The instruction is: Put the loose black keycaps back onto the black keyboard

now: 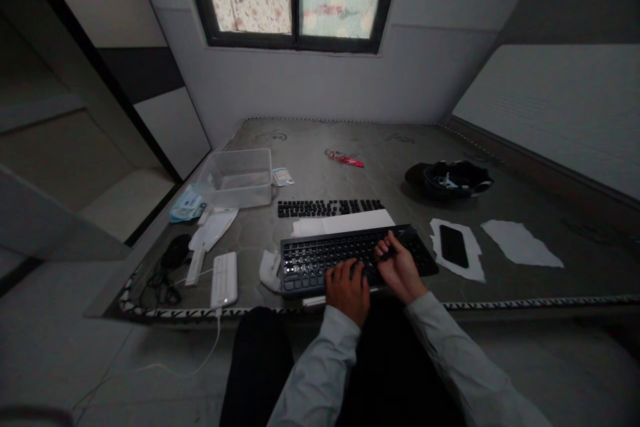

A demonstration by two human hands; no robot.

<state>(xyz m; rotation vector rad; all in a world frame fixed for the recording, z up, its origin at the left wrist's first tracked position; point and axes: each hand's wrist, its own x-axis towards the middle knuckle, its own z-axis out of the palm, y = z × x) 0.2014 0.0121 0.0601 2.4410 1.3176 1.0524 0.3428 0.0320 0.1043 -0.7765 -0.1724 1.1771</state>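
A black keyboard (310,260) lies in front of me, slightly tilted to the view, with a white sheet (360,221) beneath its far edge. My left hand (349,290) rests over the keyboard's front middle, fingers slightly bent and apart on the keys. Palm turned up, my right hand (399,267) is closed above the right part of the keyboard. Its fingers are curled together, and whatever they pinch is too dark and small to name. Behind the sheet, loose black keycaps (320,208) are laid out in rows.
Left stand a clear plastic bin (240,177), a white power strip (224,280) with its cord, and a black cable (160,287). On the right are a black cap (450,180), a phone (453,246) on paper, and another paper (520,243). A red packet (347,159) lies farther back.
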